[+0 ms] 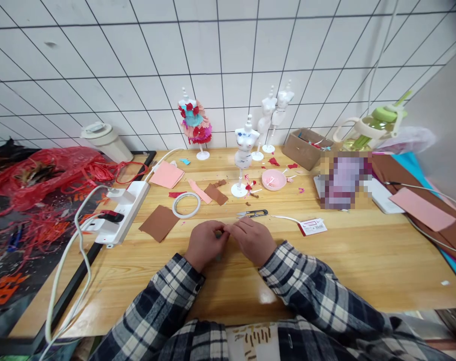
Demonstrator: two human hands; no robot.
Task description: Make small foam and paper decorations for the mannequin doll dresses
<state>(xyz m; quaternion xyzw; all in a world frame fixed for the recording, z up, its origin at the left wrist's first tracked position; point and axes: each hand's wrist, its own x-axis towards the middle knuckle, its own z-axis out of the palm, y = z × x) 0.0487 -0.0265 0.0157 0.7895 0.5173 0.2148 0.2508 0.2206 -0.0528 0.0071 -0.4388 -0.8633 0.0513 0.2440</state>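
Note:
My left hand [207, 245] and my right hand [251, 240] meet above the table's front half, fingertips pinched together. What they hold, if anything, is hidden; a faint greenish bit shows by the left fingers. Just beyond the right hand lie thread snips [255, 213]. A roll of white tape [186, 205] rests on its side past the left hand, touching a brown paper square [159, 223]. Straight ahead stands a small white dress-form [244, 150] with bluish marks on its chest. Brown scraps [216, 194] and a pink strip [200, 191] are between tape and stand.
At the back, a decorated dress-form [194, 120] wears red, blue and pink ruffles. A pink dish [273, 180], a cardboard box [306, 149] and a green-lidded bottle [376, 125] stand rightward. A power strip [123, 215] with cables lies left. A white tag [312, 227] lies right of the snips.

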